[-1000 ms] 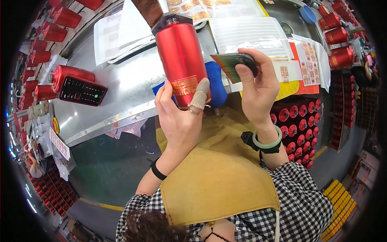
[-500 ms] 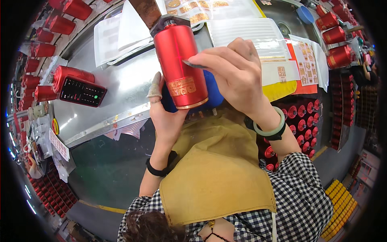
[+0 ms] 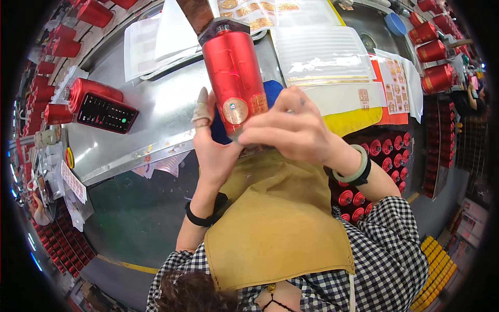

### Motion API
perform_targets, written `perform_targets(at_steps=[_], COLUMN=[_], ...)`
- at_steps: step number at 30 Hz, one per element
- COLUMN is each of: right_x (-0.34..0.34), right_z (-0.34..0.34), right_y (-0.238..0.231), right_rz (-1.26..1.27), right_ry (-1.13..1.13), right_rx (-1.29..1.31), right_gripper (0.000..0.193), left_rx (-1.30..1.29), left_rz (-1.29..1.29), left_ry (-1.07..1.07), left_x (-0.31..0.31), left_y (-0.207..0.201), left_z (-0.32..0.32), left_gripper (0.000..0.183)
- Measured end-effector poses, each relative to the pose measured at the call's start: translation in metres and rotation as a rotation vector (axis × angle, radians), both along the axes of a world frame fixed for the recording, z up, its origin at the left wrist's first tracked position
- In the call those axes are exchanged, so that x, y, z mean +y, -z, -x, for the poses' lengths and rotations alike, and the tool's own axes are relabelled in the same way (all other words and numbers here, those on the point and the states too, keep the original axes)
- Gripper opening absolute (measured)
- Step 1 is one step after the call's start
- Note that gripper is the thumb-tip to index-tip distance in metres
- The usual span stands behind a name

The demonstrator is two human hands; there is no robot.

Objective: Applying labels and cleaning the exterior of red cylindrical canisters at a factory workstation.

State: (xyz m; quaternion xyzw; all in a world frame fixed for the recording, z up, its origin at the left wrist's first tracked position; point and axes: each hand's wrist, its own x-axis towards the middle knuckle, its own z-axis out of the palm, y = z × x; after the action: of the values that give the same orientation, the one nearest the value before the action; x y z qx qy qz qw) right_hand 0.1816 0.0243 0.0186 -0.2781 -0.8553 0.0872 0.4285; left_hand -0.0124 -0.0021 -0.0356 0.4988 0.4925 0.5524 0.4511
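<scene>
A glossy red bottle (image 3: 231, 65) leans toward me, its neck seated in a dark angular holder (image 3: 224, 26). Low on its side are a round gold emblem (image 3: 235, 110) and a square gold one (image 3: 258, 103). My left hand (image 3: 210, 151), with pale covers on its fingers, cups the bottle's lower end from the left; part of its grip is hidden. In a closed pinch, my right hand (image 3: 296, 127) holds a small dark pointed tool (image 3: 237, 136) at the bottle's base edge, below the round emblem. Most of that tool is covered by my fingers.
On the metal bench, a phone (image 3: 108, 113) leans against a red bottle (image 3: 96, 93) at left. White sheets (image 3: 322, 54) and a sheet of gold emblems (image 3: 397, 83) lie right. A blue bowl (image 3: 395, 23) sits far right. Rows of red bottles (image 3: 387, 164) stand beside me.
The bottle has turned, bringing the round gold emblem into view and shifting the square one right. My right hand has moved down from mid-bottle to its base edge.
</scene>
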Motion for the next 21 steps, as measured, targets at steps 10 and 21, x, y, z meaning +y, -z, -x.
perform_targets(at_steps=[10, 21], right_x=[-0.004, -0.004], right_z=[0.013, 0.02], right_y=[-0.003, -0.006], right_rz=[-0.007, 0.035], right_ry=[0.095, 0.091], right_rx=[-0.01, -0.001], right_gripper=[0.026, 0.026], left_rx=[0.21, 0.552], left_rz=[-0.13, -0.129], left_ry=[-0.037, 0.01], left_x=[-0.002, 0.0], left_y=[0.0, -0.007], left_z=[0.001, 0.009], left_gripper=[0.105, 0.104])
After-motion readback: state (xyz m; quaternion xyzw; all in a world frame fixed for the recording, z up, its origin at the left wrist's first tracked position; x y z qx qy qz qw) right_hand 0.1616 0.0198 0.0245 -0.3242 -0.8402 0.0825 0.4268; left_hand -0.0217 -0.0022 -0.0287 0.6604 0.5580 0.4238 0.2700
